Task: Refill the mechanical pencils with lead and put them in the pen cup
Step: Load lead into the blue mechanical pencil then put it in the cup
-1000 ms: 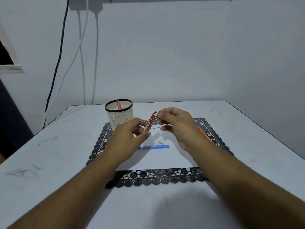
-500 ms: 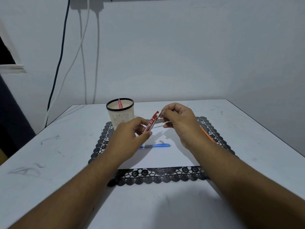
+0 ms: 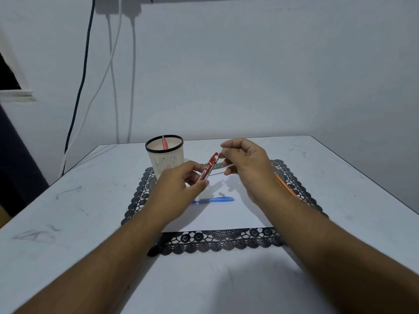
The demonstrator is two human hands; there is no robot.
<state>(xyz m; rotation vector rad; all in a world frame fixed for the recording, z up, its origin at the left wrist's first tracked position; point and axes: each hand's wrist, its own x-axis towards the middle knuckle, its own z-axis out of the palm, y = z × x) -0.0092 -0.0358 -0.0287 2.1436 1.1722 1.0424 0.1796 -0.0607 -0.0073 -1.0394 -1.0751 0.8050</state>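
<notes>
Raised right hand (image 3: 247, 168) pinches lead above blue pencil (image 3: 215, 200).

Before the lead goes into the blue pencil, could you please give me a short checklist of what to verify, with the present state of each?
1. Lead case held firmly: ok, the left hand grips its lower end, tilted up to the right.
2. Lead pinched: cannot tell, the right hand pinches at the case's top; any lead is too thin to see.
3. Blue pencil within reach: ok, it lies flat on the white sheet below both hands.
4. Pencil opened: cannot tell; a small white piece lies beside it.
5. Pen cup upright: ok, with a pink pencil already inside.
</notes>
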